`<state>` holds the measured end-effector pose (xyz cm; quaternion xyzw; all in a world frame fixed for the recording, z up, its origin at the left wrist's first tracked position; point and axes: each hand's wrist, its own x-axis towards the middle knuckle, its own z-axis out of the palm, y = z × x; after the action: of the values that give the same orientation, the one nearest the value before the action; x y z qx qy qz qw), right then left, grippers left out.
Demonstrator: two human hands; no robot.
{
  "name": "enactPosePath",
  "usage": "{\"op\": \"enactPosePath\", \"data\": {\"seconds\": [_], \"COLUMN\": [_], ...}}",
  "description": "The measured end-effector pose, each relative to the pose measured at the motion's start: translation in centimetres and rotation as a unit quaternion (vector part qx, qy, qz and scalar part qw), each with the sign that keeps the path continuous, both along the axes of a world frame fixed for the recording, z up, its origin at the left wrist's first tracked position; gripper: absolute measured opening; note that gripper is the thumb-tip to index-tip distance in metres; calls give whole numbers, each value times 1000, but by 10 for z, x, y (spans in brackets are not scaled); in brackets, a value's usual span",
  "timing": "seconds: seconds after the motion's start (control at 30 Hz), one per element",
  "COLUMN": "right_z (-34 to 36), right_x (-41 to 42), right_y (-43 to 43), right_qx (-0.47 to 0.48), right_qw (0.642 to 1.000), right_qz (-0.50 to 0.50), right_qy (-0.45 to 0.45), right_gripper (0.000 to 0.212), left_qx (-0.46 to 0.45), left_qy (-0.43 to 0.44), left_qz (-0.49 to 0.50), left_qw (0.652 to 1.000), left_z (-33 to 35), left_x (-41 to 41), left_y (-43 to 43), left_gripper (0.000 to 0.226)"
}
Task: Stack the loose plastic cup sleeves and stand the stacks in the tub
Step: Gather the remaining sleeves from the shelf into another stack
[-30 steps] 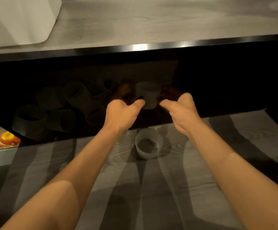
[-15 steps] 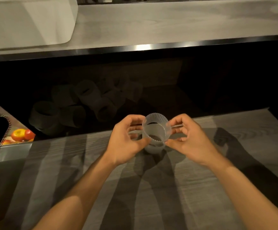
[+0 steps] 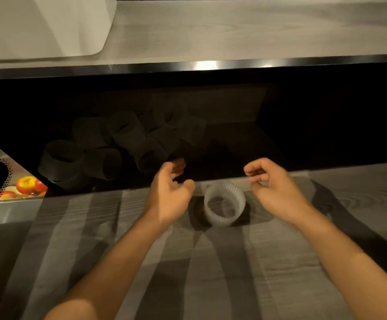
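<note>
Ribbed translucent cup sleeve stack [image 3: 224, 203] stands upright on the grey wood bench [image 3: 211, 273], between the hands and touched by neither. Left hand [image 3: 168, 197] and right hand [image 3: 274, 192]: fingers loosely curled, apart, holding nothing. Loose sleeves [image 3: 118, 144] lie jumbled on the dark shelf beyond. Stacking is under way. The next move is probably a reach into shadow for another sleeve. White tub [image 3: 44, 26] sits on the upper bench [image 3: 234, 31], well apart.

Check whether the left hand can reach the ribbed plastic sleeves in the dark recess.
Probably yes: the empty left hand is at the recess edge; nothing blocks the ribbed plastic sleeves.
</note>
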<state>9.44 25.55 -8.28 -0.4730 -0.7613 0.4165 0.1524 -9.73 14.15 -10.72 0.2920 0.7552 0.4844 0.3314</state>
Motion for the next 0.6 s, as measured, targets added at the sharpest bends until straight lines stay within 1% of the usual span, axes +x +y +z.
{"op": "enactPosePath", "data": {"seconds": [0.07,0.1,0.13,0.17,0.2,0.27,0.33,0.4,0.47,0.53,0.57,0.6], "right_z": [0,1,3,6,10,16,23,20,11,3,2,2], "right_x": [-20,-33,-46,-59,-71,-94,-112,-127,-139,-144,-145,-145], "right_y": [15,23,30,35,40,50,56,66,75,79,80,80], "right_qx": [-8,-16,-30,-48,-53,-13,20,28,24,22,26,34], "right_qw": [1000,1000,998,997,997,997,995,991,986,982,983,986], "right_qz": [-4,-15,-28,-32,-26,21,67,104,125,124,119,117], "right_qy": [-8,-21,-36,-46,-53,-69,-75,-81,-111,-141,-136,-110], "right_gripper": [28,19,14,16,25,46,53,57,56,49,48,49], "left_qx": [-39,-54,-60,-69,-73,-62,-41,-29,-20,-9,0,6], "left_qy": [-35,-51,-68,-94,-128,-192,-235,-268,-282,-284,-287,-286], "left_qz": [54,73,82,87,94,106,111,143,168,168,161,148], "left_qw": [997,995,992,989,985,974,965,952,944,944,944,947], "left_z": [7,10,10,10,9,4,0,0,-1,-2,1,4], "left_x": [-2,-4,-5,-6,-8,-12,-14,-12,-11,-12,-11,-12], "left_y": [13,19,27,35,42,58,73,83,87,89,89,88], "left_gripper": [23,12,11,17,22,26,31,34,33,34,35,35]}}
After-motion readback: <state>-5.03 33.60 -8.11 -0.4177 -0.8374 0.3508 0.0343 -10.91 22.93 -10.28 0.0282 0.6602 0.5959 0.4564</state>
